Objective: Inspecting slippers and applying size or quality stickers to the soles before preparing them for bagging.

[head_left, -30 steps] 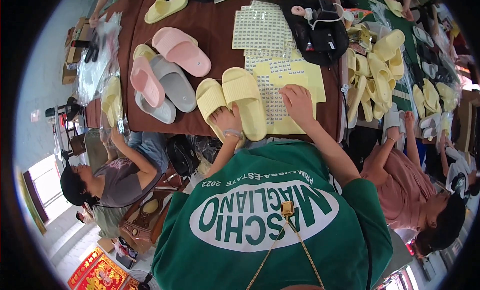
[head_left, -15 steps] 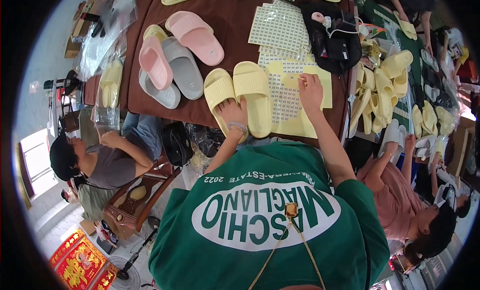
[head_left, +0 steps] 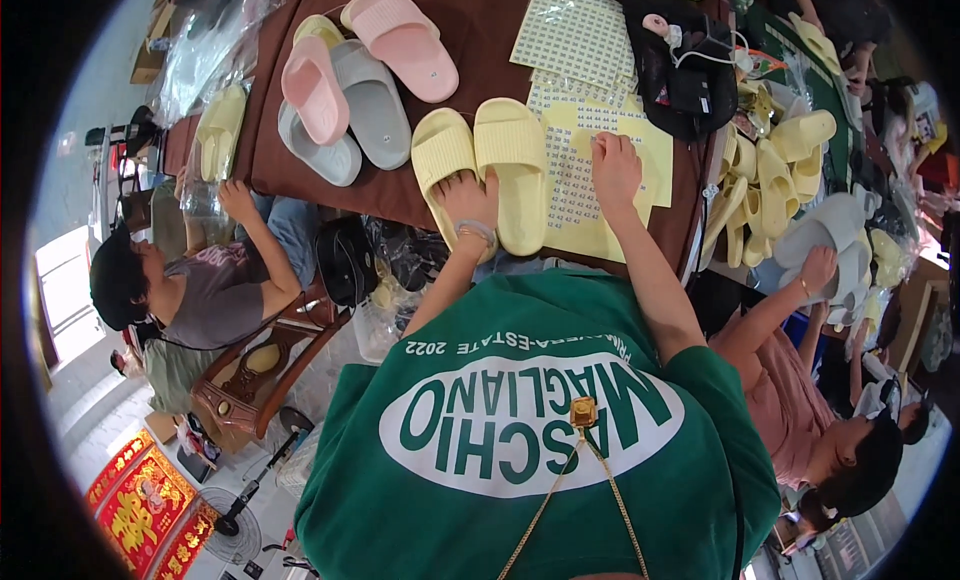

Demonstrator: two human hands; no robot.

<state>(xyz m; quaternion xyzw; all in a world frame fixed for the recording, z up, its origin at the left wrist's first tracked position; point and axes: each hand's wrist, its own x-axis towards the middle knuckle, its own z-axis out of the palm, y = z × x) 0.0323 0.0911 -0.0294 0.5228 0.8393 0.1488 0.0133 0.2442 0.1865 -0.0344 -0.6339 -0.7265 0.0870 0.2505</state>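
While the left hand (head_left: 468, 195) lies flat, fingers spread, on the heel of the pale yellow slippers (head_left: 480, 165) to steady them on the brown table (head_left: 480, 40) — the right hand (head_left: 612, 170) presses together fingertips on the sticker sheet (head_left: 585, 185) just beside, apparently picking a label.

Two pale yellow slippers (head_left: 480, 165), two pink slippers (head_left: 355, 55), two grey slippers (head_left: 345, 115) — two hands (head_left: 617, 170)

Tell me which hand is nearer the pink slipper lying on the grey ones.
Left. The left hand rests on a yellow slipper beside the pink slipper; the right hand is farther away, on the sticker sheet.
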